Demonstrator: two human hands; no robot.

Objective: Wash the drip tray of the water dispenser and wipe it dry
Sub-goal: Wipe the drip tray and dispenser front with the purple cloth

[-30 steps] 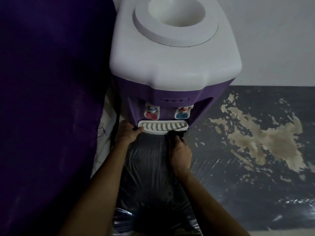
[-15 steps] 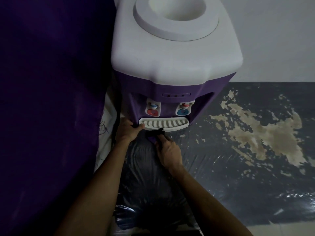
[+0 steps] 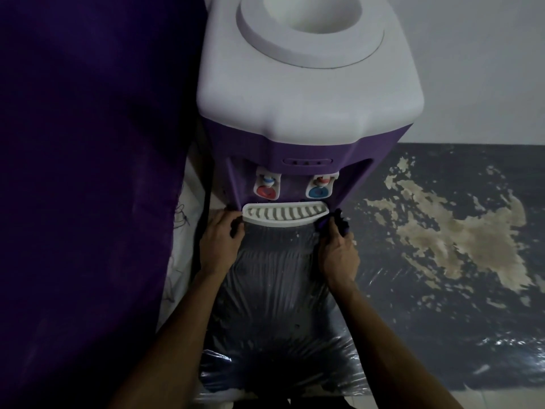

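Grey wall (image 3: 477, 63) stands behind everything, and the dark floor mat (image 3: 442, 290) below it has a big pale worn patch. Right in the middle of what I see is the drip tray (image 3: 284, 214). It is white, with a row of little slots, and it sits in its place at the front of the water dispenser (image 3: 309, 113), just under the two taps.

My left hand (image 3: 221, 243) is at the left end of the tray. My fingers curl in by that end, and my thumb touches the tray's corner. My right hand (image 3: 339, 252) is at the right end. Its fingers are curled round something dark and purple beside the tray. I cannot tell if they hold the tray itself or only that dark bit.

Above the tray, the red tap (image 3: 266, 187) is on the left and the blue tap (image 3: 320, 188) is on the right. The dispenser has a purple body and a white top with a round hole in it. Below the tray, its front is covered in shiny, wrinkled plastic wrap (image 3: 277, 290). A big purple cloth (image 3: 88, 187) hangs on the left side.
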